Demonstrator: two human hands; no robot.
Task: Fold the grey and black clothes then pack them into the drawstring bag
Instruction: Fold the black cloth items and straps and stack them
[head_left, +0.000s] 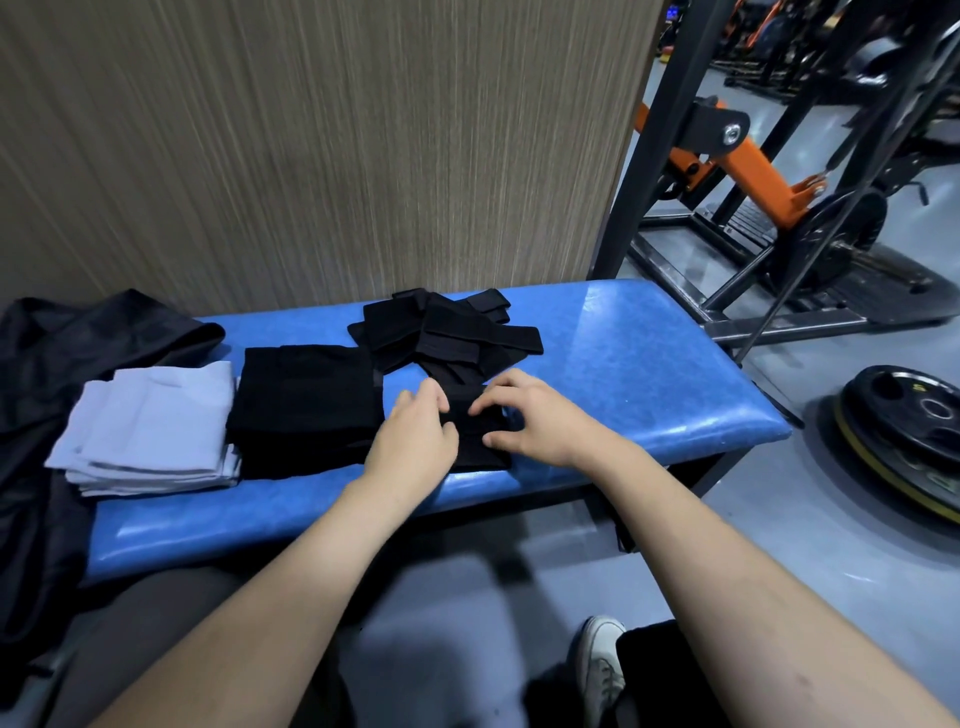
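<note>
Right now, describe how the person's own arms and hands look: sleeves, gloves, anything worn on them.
Both arms are bare from as far up as the picture shows down to the fingertips; no sleeve edge is in view. The left hand and the right hand wear no gloves. No watch, bracelet or ring shows on either wrist or on the visible fingers. The nails look short and unpainted.

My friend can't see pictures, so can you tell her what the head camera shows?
Two bare hands, the left hand and the right hand, press and fold a small black cloth on a blue padded bench. Left of them sit a folded black stack and a folded grey stack, with a black bag at the bench's end.
</note>
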